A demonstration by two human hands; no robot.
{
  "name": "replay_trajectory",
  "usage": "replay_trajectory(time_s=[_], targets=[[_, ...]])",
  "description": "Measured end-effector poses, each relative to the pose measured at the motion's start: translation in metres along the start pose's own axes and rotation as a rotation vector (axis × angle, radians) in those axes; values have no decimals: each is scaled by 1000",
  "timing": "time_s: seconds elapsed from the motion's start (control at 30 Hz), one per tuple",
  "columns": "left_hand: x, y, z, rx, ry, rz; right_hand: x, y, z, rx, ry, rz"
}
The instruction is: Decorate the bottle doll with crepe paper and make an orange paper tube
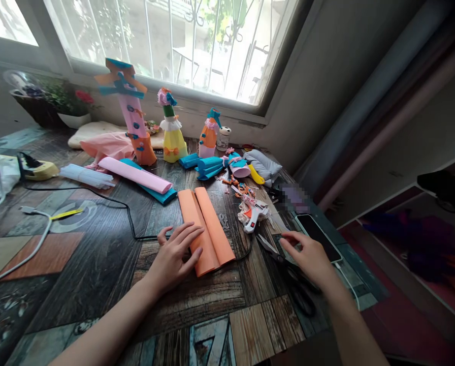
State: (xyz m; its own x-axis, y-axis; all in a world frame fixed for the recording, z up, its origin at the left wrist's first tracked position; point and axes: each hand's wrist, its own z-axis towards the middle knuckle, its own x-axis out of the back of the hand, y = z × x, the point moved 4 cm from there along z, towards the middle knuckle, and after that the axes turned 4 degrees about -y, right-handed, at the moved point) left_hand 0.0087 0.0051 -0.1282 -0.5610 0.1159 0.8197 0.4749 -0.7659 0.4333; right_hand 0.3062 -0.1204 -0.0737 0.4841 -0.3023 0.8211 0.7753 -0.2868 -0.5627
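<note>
My left hand [174, 256] lies flat with fingers spread on the near end of a folded orange crepe paper roll [208, 223] in the middle of the wood-patterned table [98, 264]. My right hand [307, 256] hovers open over black scissors [288, 269], fingers reaching toward a dark phone [319, 236] at the table's right edge. Neither hand grips anything.
A white glue gun [252, 213] lies beyond the scissors, its black cable [98, 195] crossing the table. Pink and blue paper rolls [139, 175], paper-dressed bottle figures [172, 134] and scraps stand at the back near the window. A plant pot [73, 119] sits far left.
</note>
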Motion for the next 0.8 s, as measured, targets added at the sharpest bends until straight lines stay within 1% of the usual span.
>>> replay_trajectory(time_s=[0.1, 0.2, 0.3, 0.4, 0.47, 0.53, 0.63, 0.7, 0.8], targets=[[-2, 2, 0, -37, -39, -19, 13, 12, 26, -17, 26, -42], [-2, 1, 0, -19, -36, -44, 13, 17, 70, -31, 55, -111], [-1, 0, 0, 5, -35, -57, -4, 16, 126, -47, 37, -205], [0, -2, -1, 10, -37, -62, -26, 7, 183, -53, -19, -290], [0, -4, -2, 16, -38, -64, -38, -1, 216, -67, -39, -342], [0, -3, -2, -1, -39, -73, -48, -8, 241, -83, -44, -392], [1, 0, -3, -12, 23, -95, -60, -15, 264, -103, -22, -462], [2, 1, -3, -4, 72, -111, -68, -16, 272, -122, 2, -498], [4, 2, -3, 3, 94, -125, -75, -14, 277, -154, 25, -514]])
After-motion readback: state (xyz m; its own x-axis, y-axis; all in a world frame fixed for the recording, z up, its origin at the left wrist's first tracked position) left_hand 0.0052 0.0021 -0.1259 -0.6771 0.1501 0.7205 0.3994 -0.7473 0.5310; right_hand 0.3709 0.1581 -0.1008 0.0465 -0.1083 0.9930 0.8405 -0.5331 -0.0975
